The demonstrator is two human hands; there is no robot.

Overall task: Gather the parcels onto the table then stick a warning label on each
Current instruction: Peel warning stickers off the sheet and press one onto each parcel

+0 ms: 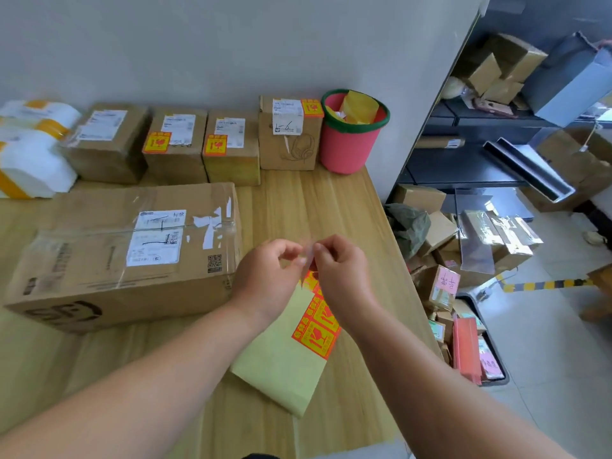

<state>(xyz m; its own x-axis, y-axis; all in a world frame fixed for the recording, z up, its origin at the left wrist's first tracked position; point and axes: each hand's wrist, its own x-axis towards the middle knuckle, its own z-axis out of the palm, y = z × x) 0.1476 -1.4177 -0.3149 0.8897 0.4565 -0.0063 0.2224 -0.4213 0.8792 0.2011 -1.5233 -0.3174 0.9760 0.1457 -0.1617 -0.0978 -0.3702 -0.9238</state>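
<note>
Two hands meet just right of the large carton [116,253]. The left hand [265,276] and the right hand [337,276] both pinch a pale strip [309,255], too blurred to name, above the label sheet [291,352] lying on the worktop [331,200]. Behind the carton stand four small parcels [175,144], three bearing warning labels [215,145]. A red bin [351,144] sits behind it, to the right.

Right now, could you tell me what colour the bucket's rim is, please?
Green: the rim circles a pink bucket; the head view shows it best.
</note>
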